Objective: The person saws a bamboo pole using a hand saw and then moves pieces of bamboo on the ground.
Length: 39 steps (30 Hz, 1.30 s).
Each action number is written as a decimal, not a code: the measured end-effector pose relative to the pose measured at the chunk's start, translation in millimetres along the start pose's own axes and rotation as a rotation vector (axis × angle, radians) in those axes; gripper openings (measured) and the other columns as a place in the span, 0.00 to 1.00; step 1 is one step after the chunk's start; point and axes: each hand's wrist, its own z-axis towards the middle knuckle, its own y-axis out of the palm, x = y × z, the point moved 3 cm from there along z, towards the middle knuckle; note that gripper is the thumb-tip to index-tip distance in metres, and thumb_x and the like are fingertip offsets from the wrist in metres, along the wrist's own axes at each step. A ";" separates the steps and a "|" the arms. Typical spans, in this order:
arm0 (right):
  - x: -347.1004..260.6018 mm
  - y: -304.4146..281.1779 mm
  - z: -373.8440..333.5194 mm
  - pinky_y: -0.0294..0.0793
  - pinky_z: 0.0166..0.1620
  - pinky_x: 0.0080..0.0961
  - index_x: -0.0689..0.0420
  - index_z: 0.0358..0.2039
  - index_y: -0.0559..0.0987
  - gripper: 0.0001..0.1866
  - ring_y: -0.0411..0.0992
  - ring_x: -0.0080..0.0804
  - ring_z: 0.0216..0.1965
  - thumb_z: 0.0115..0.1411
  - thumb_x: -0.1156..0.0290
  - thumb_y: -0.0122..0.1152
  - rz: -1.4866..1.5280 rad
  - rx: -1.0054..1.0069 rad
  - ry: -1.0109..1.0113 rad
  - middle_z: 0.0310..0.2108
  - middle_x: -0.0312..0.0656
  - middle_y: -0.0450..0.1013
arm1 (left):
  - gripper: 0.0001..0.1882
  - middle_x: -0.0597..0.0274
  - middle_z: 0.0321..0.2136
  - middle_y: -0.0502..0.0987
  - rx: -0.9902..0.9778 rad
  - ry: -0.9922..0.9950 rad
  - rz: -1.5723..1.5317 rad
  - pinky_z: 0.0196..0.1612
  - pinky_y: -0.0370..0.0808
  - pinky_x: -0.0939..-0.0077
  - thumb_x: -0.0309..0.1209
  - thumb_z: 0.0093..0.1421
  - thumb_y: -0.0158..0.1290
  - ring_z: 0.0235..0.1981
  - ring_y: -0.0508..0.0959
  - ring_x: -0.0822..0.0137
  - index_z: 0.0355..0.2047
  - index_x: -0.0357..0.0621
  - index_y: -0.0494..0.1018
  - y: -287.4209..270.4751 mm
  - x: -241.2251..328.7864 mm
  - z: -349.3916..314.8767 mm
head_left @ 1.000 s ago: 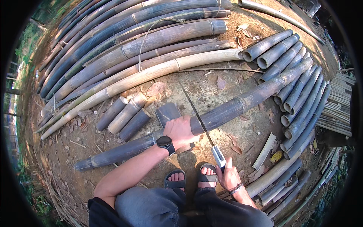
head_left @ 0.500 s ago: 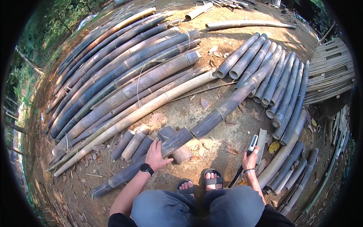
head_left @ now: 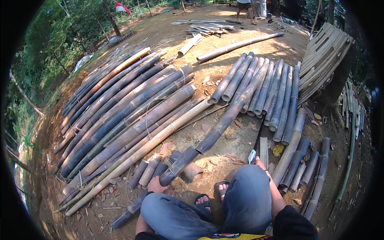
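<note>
A dark bamboo pole (head_left: 218,130) runs from the right-hand row toward my left leg. At a break, its far length meets a nearer bamboo piece (head_left: 180,166); a narrow gap shows there. My left hand (head_left: 157,185) is closed on the nearer piece, fingers partly hidden. Under that piece lies a short thick bamboo offcut (head_left: 193,173). By my right knee, my right hand (head_left: 261,163) is closed at the pale handle of a long dark-bladed tool that looks like a hand saw (head_left: 259,134). Its blade points away from me; my knee partly hides the grip.
Long bamboo poles (head_left: 132,100) are piled at left, cut lengths (head_left: 276,98) lie in a row at right. Shorter pieces (head_left: 298,168) lie by my right side; a split bamboo strip (head_left: 264,150) is near my right hand. A slatted bamboo panel (head_left: 324,60) leans beyond. Someone's legs (head_left: 245,12) show far off.
The saw has swung round, from its blade toward me to its blade pointing away. My view has tilted up, and my right knee has come in front of my right hand. My left hand stays on the bamboo.
</note>
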 end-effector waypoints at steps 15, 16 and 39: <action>-312.5 -201.8 -61.4 0.76 0.43 0.34 0.65 0.52 0.67 0.28 0.78 0.40 0.39 0.65 0.52 0.56 0.103 -0.335 -0.683 0.38 0.51 0.78 | 0.32 0.41 0.36 0.77 0.475 0.291 -0.354 0.43 0.73 0.55 0.41 0.36 0.68 0.40 0.77 0.42 0.38 0.35 0.69 -257.9 52.2 12.7; -340.2 -188.9 -63.3 0.76 0.43 0.33 0.66 0.51 0.67 0.31 0.78 0.42 0.39 0.64 0.49 0.55 0.012 -0.387 -0.766 0.38 0.52 0.78 | 0.31 0.42 0.34 0.77 0.543 0.366 -0.437 0.42 0.73 0.56 0.40 0.37 0.68 0.38 0.77 0.44 0.37 0.35 0.69 -290.8 77.1 11.5; -403.7 -70.4 21.5 0.70 0.58 0.35 0.62 0.60 0.60 0.52 0.71 0.40 0.53 0.42 0.51 0.80 0.835 -0.019 -0.618 0.53 0.51 0.70 | 0.42 0.46 0.41 0.80 0.715 0.819 -0.488 0.48 0.76 0.59 0.60 0.39 0.66 0.44 0.80 0.51 0.47 0.41 0.73 -539.2 493.1 58.3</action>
